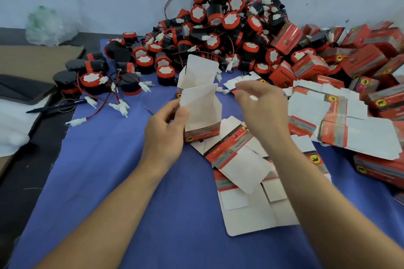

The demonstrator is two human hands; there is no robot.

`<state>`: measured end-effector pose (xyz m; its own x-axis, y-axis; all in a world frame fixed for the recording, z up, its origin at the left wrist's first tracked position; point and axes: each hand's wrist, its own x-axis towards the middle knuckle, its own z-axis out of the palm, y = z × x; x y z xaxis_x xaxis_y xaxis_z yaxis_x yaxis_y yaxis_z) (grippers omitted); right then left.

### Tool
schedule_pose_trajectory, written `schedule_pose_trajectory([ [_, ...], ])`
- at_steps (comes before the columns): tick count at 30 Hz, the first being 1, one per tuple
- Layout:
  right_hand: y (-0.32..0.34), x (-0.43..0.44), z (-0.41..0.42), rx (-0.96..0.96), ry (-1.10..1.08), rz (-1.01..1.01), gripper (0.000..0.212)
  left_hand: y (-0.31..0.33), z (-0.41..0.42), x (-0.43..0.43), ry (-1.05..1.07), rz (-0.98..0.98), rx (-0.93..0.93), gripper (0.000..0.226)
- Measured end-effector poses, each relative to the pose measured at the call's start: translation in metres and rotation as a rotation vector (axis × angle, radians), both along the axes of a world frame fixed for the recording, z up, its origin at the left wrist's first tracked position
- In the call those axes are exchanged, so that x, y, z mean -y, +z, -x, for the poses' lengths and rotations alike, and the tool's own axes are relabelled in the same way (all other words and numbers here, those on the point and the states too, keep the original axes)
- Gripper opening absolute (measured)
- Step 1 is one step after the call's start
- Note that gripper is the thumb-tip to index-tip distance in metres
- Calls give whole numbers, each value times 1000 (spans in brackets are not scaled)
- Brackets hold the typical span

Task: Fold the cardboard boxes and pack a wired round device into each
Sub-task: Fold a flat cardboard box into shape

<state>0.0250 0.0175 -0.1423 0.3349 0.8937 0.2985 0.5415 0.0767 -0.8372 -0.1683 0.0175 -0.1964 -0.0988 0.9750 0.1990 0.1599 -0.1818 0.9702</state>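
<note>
My left hand (167, 129) grips a half-formed red and white cardboard box (202, 102) that stands upright on the blue cloth, its white top flaps open and pointing up. My right hand (262, 107) hovers just right of the box with fingers bent and apart; a small white connector shows at its fingertips, and whether it is held is unclear. A big heap of round black and red wired devices (218, 26) lies behind the box. Flat unfolded box blanks (247, 172) lie under and right of my right forearm.
Closed red boxes (358, 61) pile up at the right. Loose devices with red wires and white plugs (91, 83) lie at the left on the blue cloth (122, 181). A black pen (56, 106), brown cardboard sheet (32, 61) and a plastic bag (48, 26) are further left.
</note>
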Motion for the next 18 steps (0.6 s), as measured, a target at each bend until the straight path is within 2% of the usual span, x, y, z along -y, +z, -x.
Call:
schedule_pose_trajectory([
  [2,4,-30,-7,113,-1,94,31,0,6,-2,36,-5,15,40],
  [4,3,-65,-11,261,44,187,40,0,13,-4,61,5,23,39],
  [6,5,-101,-11,448,139,324,58,2,17,-6,63,36,32,33],
  [8,8,-136,-9,536,201,416,74,2,18,-8,52,46,30,33],
  [11,11,-178,-7,338,56,352,63,-1,14,-11,18,41,-1,37],
  [14,7,-199,-8,-49,-36,383,16,-3,12,-13,5,38,-18,35],
  [16,3,-204,-13,-294,-14,365,12,-2,13,-14,2,37,-18,31],
  [18,3,-201,-16,-352,-57,328,5,-1,13,-14,-13,41,-5,31],
])
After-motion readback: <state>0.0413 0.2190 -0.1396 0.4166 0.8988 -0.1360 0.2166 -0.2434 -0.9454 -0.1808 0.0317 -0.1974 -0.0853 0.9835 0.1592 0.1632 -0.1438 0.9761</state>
